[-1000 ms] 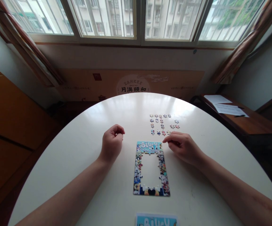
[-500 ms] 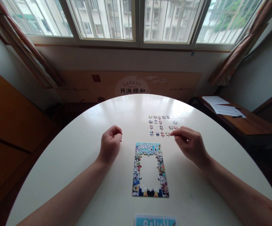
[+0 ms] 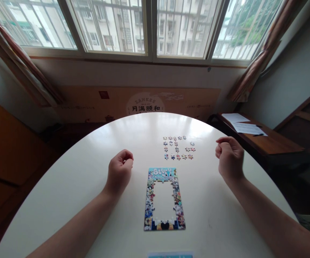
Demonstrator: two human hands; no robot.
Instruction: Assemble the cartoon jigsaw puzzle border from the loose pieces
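My left hand point(image 3: 120, 171) rests on the white round table point(image 3: 200, 204) in a loose fist, left of a jigsaw puzzle's border point(image 3: 149, 200). Nothing shows between its fingers. The border is a finished picture frame with a blue "Bluey" title strip at the top and a bare middle, where the tabletop shows through. Beyond it lie several loose puzzle pieces point(image 3: 176, 144) in rough rows with gaps. To the right of those pieces, apart from them, my right hand point(image 3: 230, 157) is held with curled fingers, and I see no piece in it.
A blue card's top edge point(image 3: 170, 255) shows at the bottom of the view. Papers point(image 3: 248, 129) and dark pens lie on a brown wooden side table point(image 3: 281, 143) at right. Behind the table stand a printed cardboard panel point(image 3: 192, 105) and barred windows.
My right hand has left the lower right end of the loose pieces and moved right, its fingers curling in. A piece lies where its fingertips were. The view has shifted slightly; my left hand stays put.
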